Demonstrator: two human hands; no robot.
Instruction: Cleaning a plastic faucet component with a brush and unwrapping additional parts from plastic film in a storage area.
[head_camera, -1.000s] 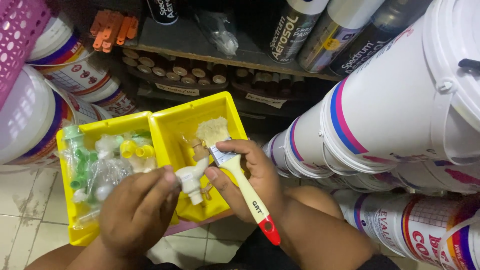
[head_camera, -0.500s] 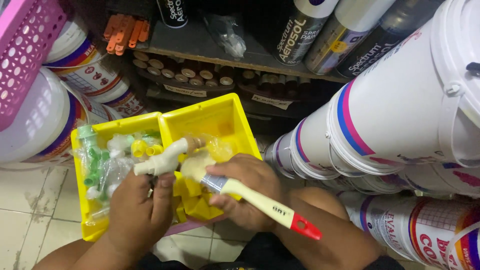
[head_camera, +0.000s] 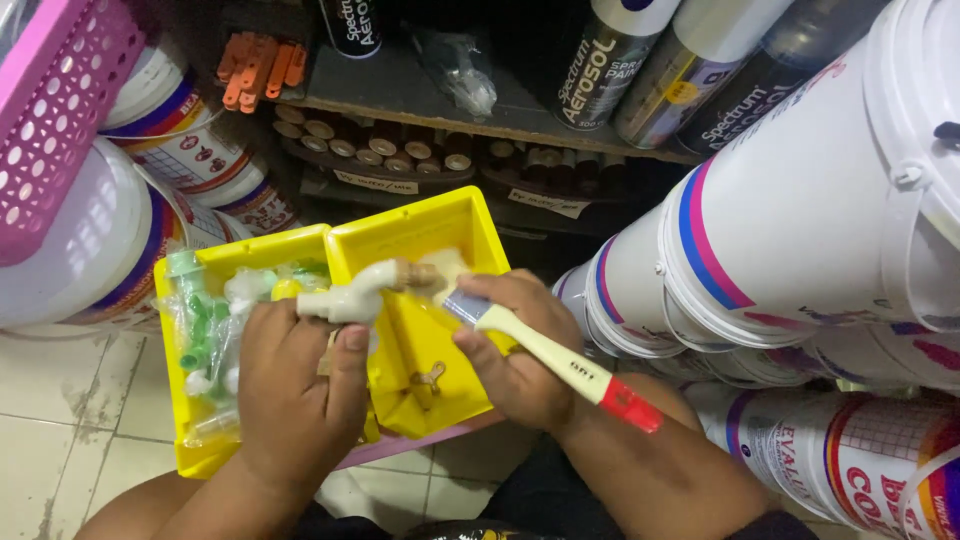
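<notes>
— Tap (head_camera: 352, 297), is that what's being brushed?

— Yes, a white plastic tap with a brownish threaded end. The left hand (head_camera: 297, 392) is closed around its body, thumb pressed up beside it, holding it level over the yellow bin (head_camera: 470, 228).

— And the other hand?

— The right hand (head_camera: 517, 345) is clamped on a paintbrush (head_camera: 545, 348), cream handle with a red tip pointing back toward the person. The bristles meet the tap's threaded end, though that spot is blurred, so I think they touch.

— What's in the bins?

— The right compartment looks nearly bare, apart from a small brassy piece (head_camera: 428, 377) on its floor. The neighbouring yellow bin (head_camera: 190, 452) on the left is packed with bagged plastic fittings (head_camera: 205, 315), green, white and yellow.

— Around them?

— White paint buckets (head_camera: 800, 200) stacked to the right, spray cans (head_camera: 590, 60) on the shelf above, a pink basket (head_camera: 50, 110) at upper left.
</notes>
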